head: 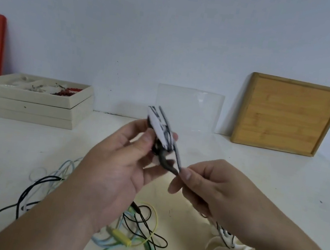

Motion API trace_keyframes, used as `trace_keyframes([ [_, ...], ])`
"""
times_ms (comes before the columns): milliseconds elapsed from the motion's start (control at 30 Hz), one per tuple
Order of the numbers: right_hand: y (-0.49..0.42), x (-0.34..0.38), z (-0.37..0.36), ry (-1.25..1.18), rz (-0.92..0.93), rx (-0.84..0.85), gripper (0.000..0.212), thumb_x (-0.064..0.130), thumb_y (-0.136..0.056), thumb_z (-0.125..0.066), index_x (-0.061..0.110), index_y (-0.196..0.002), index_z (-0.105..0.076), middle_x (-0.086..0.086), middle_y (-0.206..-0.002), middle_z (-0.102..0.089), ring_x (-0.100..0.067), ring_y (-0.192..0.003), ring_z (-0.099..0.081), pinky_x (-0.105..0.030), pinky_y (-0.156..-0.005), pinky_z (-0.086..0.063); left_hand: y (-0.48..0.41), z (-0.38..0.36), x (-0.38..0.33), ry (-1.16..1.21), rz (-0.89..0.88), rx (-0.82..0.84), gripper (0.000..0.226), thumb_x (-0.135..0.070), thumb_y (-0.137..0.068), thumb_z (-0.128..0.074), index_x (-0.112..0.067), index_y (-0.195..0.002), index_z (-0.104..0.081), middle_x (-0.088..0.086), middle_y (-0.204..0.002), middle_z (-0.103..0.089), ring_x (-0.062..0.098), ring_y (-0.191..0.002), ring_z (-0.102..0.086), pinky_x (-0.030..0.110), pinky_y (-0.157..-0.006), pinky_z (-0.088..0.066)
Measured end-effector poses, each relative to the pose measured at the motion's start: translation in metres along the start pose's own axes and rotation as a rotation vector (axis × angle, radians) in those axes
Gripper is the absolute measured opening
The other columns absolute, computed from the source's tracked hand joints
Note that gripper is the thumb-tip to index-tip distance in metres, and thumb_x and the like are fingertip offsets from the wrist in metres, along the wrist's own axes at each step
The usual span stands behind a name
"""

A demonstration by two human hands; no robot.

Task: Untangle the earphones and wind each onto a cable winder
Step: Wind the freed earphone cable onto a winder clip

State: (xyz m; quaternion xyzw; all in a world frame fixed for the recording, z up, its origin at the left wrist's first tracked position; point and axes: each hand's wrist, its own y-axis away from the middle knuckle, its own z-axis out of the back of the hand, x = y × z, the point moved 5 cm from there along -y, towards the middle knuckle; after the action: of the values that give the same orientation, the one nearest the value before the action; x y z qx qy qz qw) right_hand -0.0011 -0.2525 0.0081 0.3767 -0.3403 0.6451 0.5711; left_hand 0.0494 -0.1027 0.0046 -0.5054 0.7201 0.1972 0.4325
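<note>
The left hand (pixel 123 161) holds a white winder (pixel 160 127) up in front of the chest, fingers curled round its lower end, so the winder's long axis tilts up and away to the left. Black cord (pixel 164 130) already crosses its face in several turns. The right hand (pixel 210 186) sits just to the right of it and a little lower, thumb and forefinger pinching the free end of that same black cord, which runs in a short taut stretch up to the winder. What the pinched end is, a plug or an earbud stem, is too blurred to tell.

So the cord leads off the winder down and to the right, straight into the right hand, which looks the better placed to carry the next turn round while the left keeps the winder steady.

Below on the counter (pixel 26 146), under the left forearm, lies the tangle (pixel 139 228) left to do: black, yellow-green and pale blue cords looped through each other. More white winders (pixel 226 238) lie beneath the right wrist, one with dark cord on it.
</note>
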Motion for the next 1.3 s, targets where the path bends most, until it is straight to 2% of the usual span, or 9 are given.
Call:
trace_keyframes([
  [233,0.006,0.004,0.022,0.078,-0.033,-0.127,0.008,0.029,-0.085,-0.073,0.023,-0.081,-0.076,0.001,-0.049,-0.058,-0.014,-0.045,-0.051,-0.023,-0.049,-0.041,-0.006,0.034,-0.024,0.117,-0.185,-0.353,0.017,-0.015,-0.098,-0.052,-0.011,-0.108,-0.066,0.009,-0.101,-0.074,0.026,-0.090,-0.073,0.035,-0.071,-0.060],
  [500,0.013,0.001,0.055,0.433,-0.150,-0.440,0.027,0.023,-0.097,-0.059,0.022,-0.071,-0.067,0.013,-0.043,-0.057,-0.007,-0.030,-0.039,-0.015,-0.035,-0.030,-0.005,0.052,-0.038,0.143,-0.308,-0.543,0.017,-0.017,-0.102,-0.052,-0.011,-0.098,-0.068,0.003,-0.090,-0.075,0.019,-0.080,-0.071,0.032,-0.068,-0.060],
  [633,0.018,0.007,0.066,0.454,-0.092,-0.623,0.026,0.027,-0.100,-0.054,0.029,-0.078,-0.067,0.004,-0.069,-0.071,-0.011,-0.056,-0.061,-0.023,-0.049,-0.039,-0.002,0.066,-0.044,-0.100,-0.411,-0.672,0.024,-0.023,-0.104,-0.051,-0.006,-0.115,-0.065,-0.001,-0.075,-0.062,0.004,-0.055,-0.056,0.032,-0.080,-0.061],
  [733,0.018,0.008,0.063,0.312,-0.098,-0.523,0.024,0.017,-0.099,-0.056,0.026,-0.085,-0.073,0.012,-0.073,-0.074,-0.008,-0.039,-0.045,-0.016,-0.040,-0.036,-0.004,0.057,-0.037,-0.153,-0.321,-0.583,0.019,-0.020,-0.102,-0.052,-0.012,-0.112,-0.066,0.000,-0.090,-0.074,0.009,-0.072,-0.072,0.030,-0.074,-0.060],
  [800,0.015,-0.001,0.055,0.507,-0.207,-0.389,0.035,0.003,-0.094,-0.056,0.029,-0.112,-0.071,0.018,-0.095,-0.073,0.000,-0.038,-0.047,-0.012,-0.041,-0.037,-0.005,0.044,-0.025,-0.185,-0.230,-0.451,0.017,-0.017,-0.101,-0.052,-0.014,-0.109,-0.068,0.002,-0.093,-0.076,0.015,-0.081,-0.074,0.030,-0.071,-0.059],
  [900,0.012,0.003,0.040,0.636,-0.168,-0.361,0.068,-0.004,-0.083,-0.053,0.041,-0.134,-0.054,0.023,-0.110,-0.063,0.015,-0.054,-0.056,-0.007,-0.052,-0.042,-0.004,0.023,-0.008,-0.225,-0.166,-0.291,0.018,-0.015,-0.100,-0.052,-0.011,-0.107,-0.068,0.003,-0.087,-0.075,0.014,-0.072,-0.070,0.030,-0.069,-0.058],
  [1033,0.009,0.016,0.004,0.167,0.061,-0.144,0.044,0.019,-0.084,-0.067,0.035,-0.126,-0.066,0.023,-0.114,-0.071,0.009,-0.102,-0.065,-0.015,-0.092,-0.050,0.001,0.006,0.001,-0.227,-0.131,-0.163,0.021,-0.019,-0.095,-0.055,-0.011,-0.107,-0.069,0.010,-0.094,-0.074,0.023,-0.082,-0.072,0.036,-0.074,-0.059],
  [1133,0.005,0.016,-0.013,0.005,0.023,-0.017,0.012,0.027,-0.094,-0.067,0.027,-0.101,-0.076,0.011,-0.084,-0.077,0.003,-0.077,-0.067,-0.022,-0.075,-0.046,0.002,0.005,0.001,-0.236,-0.125,-0.151,0.020,-0.018,-0.096,-0.054,-0.010,-0.109,-0.067,0.012,-0.095,-0.075,0.029,-0.086,-0.073,0.038,-0.074,-0.059],
  [1300,0.008,0.016,-0.009,0.053,0.023,-0.032,0.029,0.034,-0.097,-0.058,0.017,-0.082,-0.076,0.007,-0.049,-0.054,-0.013,-0.051,-0.052,-0.046,-0.067,-0.053,0.000,0.013,-0.001,-0.420,-0.144,-0.223,0.012,-0.019,-0.099,-0.055,-0.019,-0.102,-0.067,0.009,-0.091,-0.076,0.023,-0.079,-0.074,0.036,-0.071,-0.058],
])
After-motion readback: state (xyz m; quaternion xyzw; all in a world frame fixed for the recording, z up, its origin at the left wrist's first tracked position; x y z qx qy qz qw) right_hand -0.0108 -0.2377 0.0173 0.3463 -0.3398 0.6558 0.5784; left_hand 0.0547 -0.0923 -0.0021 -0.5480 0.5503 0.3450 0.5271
